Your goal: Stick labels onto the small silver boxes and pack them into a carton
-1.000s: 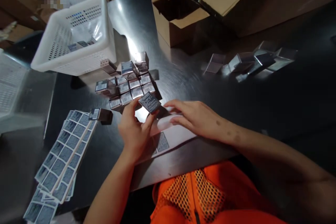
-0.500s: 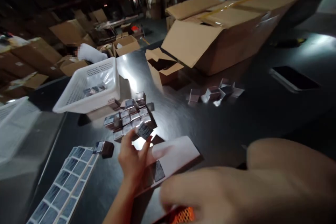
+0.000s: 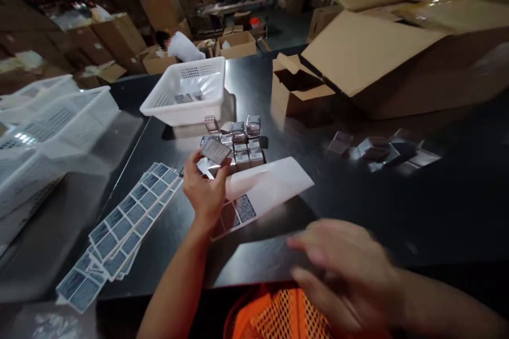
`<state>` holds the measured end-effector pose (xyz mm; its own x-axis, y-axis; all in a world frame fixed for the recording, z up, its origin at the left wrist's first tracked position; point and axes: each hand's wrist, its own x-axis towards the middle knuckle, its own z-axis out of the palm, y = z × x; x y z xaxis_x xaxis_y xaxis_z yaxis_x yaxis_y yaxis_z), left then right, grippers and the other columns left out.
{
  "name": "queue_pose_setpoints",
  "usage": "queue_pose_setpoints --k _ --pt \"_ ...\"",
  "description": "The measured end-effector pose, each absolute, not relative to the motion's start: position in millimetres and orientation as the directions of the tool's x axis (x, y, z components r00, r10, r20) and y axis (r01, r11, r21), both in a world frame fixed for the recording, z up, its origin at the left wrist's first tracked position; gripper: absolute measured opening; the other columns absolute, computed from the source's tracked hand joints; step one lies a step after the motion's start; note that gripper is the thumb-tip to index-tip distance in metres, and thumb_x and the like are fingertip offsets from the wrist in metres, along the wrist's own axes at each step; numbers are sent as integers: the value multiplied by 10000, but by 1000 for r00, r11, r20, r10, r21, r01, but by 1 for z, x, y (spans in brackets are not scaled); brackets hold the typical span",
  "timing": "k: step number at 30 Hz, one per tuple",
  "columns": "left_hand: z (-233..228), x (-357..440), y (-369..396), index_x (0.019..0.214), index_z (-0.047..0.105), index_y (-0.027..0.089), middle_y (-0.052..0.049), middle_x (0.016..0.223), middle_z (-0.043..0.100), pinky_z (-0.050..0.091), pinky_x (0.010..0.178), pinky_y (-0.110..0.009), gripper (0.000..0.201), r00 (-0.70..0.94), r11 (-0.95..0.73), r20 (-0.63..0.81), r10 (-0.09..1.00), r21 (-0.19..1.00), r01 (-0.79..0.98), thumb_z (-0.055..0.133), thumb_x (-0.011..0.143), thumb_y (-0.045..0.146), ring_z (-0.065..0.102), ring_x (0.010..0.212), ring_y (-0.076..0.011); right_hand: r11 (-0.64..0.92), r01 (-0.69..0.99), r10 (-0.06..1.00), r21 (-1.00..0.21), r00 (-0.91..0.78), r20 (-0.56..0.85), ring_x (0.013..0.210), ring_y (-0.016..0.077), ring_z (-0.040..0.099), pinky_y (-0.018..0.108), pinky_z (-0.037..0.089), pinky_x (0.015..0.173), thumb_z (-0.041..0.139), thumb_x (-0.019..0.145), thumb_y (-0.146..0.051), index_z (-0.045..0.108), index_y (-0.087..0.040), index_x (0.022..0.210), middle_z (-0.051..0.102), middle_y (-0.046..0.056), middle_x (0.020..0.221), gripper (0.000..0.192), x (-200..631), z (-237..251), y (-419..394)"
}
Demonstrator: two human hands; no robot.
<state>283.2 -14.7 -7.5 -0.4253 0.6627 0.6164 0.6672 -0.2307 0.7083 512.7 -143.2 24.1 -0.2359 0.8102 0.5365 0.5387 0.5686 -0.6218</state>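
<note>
My left hand (image 3: 204, 190) holds a small silvery box (image 3: 217, 151) between thumb and fingers, its dark printed face turned up. Against that hand lies a mostly white label sheet (image 3: 278, 183) with a few dark printed labels at its near end. The sheet casts a shadow on the table; whether the hand also grips it I cannot tell. Just beyond, several similar small boxes (image 3: 242, 148) stand grouped together. My right hand (image 3: 345, 270), blurred, hovers over the table's near edge with thumb and forefinger apart and nothing visible between them.
Stacked label sheets (image 3: 131, 217) lie at left. A white basket (image 3: 186, 114) with some small boxes stands behind the group. Further right are a small open carton (image 3: 294, 100), a large carton (image 3: 413, 79) and loose small boxes (image 3: 374, 148). A person (image 3: 185, 46) bends among cartons behind.
The view has swung left, so things appear further right. My right hand has drawn back from near the label sheet toward the right. My left hand still holds the small box.
</note>
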Motion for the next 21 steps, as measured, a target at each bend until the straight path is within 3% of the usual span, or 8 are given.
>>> queue_pose_setpoints --k 4,6,10,12,16,19,21 --pt "-7 282 -13 1159 644 180 -59 1081 701 473 856 -333 533 -460 -241 593 661 748 618 839 692 350 647 1004 -218 379 534 924 -756 -256 283 582 215 722 313 576 541 729 885 -396 500 -177 1307 757 49 761 528 469 0 -115" --pt "-6 282 -13 1173 638 184 -56 1103 693 470 838 -322 542 -471 -237 570 673 769 593 840 699 353 642 1009 -210 255 454 962 -854 -210 176 575 200 706 302 568 556 775 840 -395 521 -147 1336 748 31 741 610 454 -9 -99" --pt "-8 282 -11 1180 628 194 -51 1121 681 477 824 -304 555 -487 -212 528 696 799 563 845 693 349 632 1052 -209 146 192 989 -970 -15 146 589 140 683 236 542 565 796 800 -276 683 -214 1191 738 -18 740 412 447 -26 -77" --pt "-10 281 -9 1177 625 195 -46 1124 674 481 860 -310 551 -476 -212 528 704 795 568 845 691 332 629 1071 -210 149 124 989 -981 2 151 661 149 709 250 573 623 785 817 -273 746 -229 1089 766 -2 793 279 449 -33 -75" --pt "-13 282 -8 1179 621 195 -39 1125 664 472 967 -347 552 -449 -206 525 723 784 586 847 686 299 624 1084 -210 124 79 992 -989 -11 123 837 196 752 332 624 790 767 864 -331 745 -234 1175 805 53 981 327 454 -40 -79" --pt "-11 287 -10 1183 594 185 -56 1142 636 523 893 -314 558 -489 -239 518 701 818 524 835 697 315 619 1101 -207 64 75 998 -995 9 65 860 209 747 360 625 813 765 872 -359 728 -219 1229 797 69 992 385 455 -40 -79" --pt "-8 292 -14 1190 575 175 -70 1163 612 546 812 -277 566 -507 -295 533 677 828 476 832 703 305 621 1086 -197 112 175 992 -978 44 121 794 187 709 337 611 746 773 865 -347 786 -236 1120 754 54 912 278 457 -40 -76"
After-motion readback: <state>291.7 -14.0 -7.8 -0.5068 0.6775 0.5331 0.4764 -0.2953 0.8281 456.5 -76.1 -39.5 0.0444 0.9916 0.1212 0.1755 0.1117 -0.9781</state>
